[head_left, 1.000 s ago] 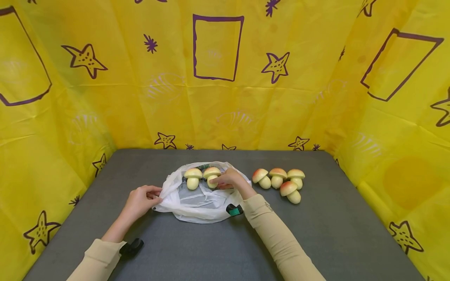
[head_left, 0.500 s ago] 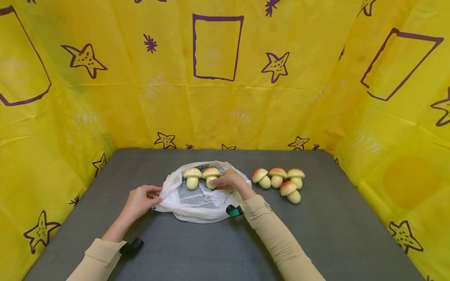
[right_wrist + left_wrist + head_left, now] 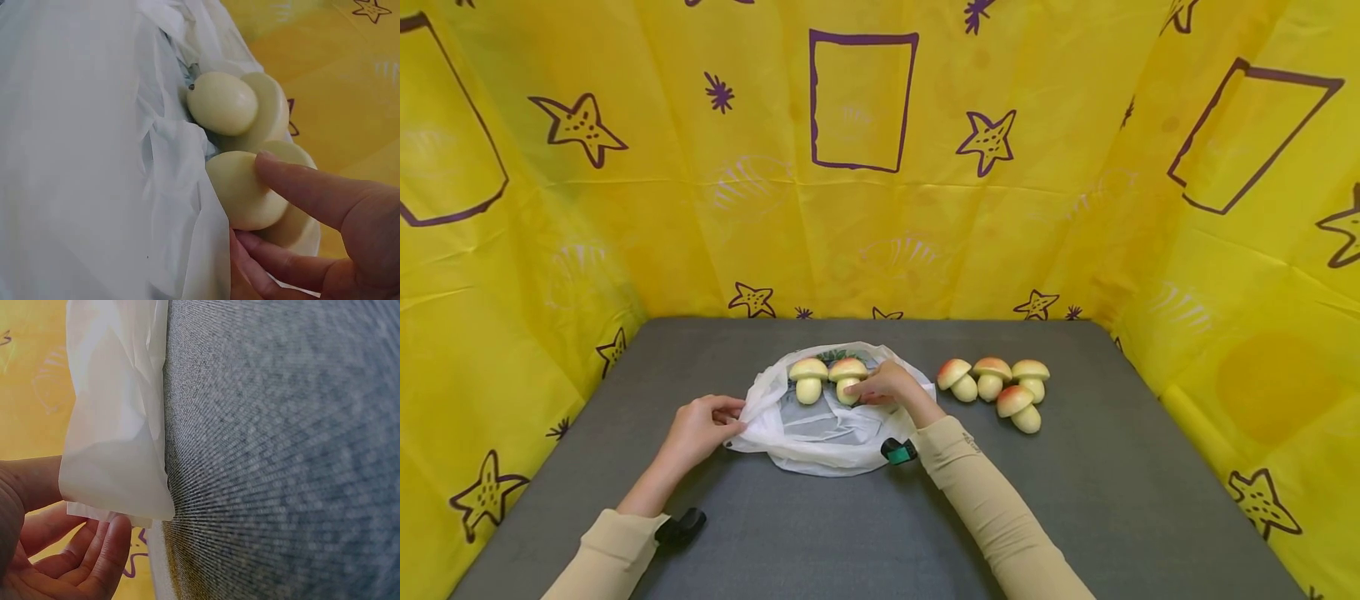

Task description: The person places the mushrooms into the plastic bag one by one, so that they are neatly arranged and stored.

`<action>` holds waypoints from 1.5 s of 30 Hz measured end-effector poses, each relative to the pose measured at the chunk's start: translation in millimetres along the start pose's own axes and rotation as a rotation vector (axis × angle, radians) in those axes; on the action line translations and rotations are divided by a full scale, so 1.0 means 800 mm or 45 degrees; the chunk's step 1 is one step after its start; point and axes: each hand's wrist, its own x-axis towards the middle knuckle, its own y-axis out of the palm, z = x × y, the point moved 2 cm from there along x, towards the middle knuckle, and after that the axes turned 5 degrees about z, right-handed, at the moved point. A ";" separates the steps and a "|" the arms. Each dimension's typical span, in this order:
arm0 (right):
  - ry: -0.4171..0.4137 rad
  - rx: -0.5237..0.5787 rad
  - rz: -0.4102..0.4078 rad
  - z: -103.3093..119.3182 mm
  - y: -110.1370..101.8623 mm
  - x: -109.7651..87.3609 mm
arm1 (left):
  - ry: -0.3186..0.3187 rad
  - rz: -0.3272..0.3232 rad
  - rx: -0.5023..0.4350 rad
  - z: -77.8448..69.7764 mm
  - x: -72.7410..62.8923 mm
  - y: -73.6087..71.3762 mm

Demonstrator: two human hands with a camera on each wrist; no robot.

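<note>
A white plastic bag (image 3: 820, 458) lies on the table with its mouth spread upward. My left hand (image 3: 700, 429) pinches the left edge of the bag between thumb and fingers; the left wrist view shows the folded film (image 3: 119, 469) at the fingertips. Inside the opening, two toy mushrooms with reddish-yellow caps sit side by side. My right hand (image 3: 895, 387) reaches in from the right and grips the right mushroom (image 3: 847, 369) by its pale stem. The left mushroom (image 3: 808, 387) is untouched beside it. In the right wrist view, the bag hides part of the lower fingers.
Several more toy mushrooms (image 3: 992, 379) stand and lean in a cluster on the grey table (image 3: 820, 542), right of the bag. Yellow patterned cloth (image 3: 880, 225) walls the table at the back and both sides.
The two mushrooms in the bag have shifted very slightly left, with the right hand still gripping the right one. The left hand and the cluster look unchanged.
</note>
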 end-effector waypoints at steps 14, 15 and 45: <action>-0.017 0.010 0.033 0.002 -0.010 -0.007 | -0.006 0.005 -0.006 -0.001 0.001 0.001; -0.016 0.038 0.044 0.002 -0.011 -0.009 | -0.005 0.004 -0.005 -0.001 0.001 0.001; -0.198 0.070 0.106 0.012 -0.057 -0.076 | -0.021 0.011 -0.008 0.003 0.000 0.001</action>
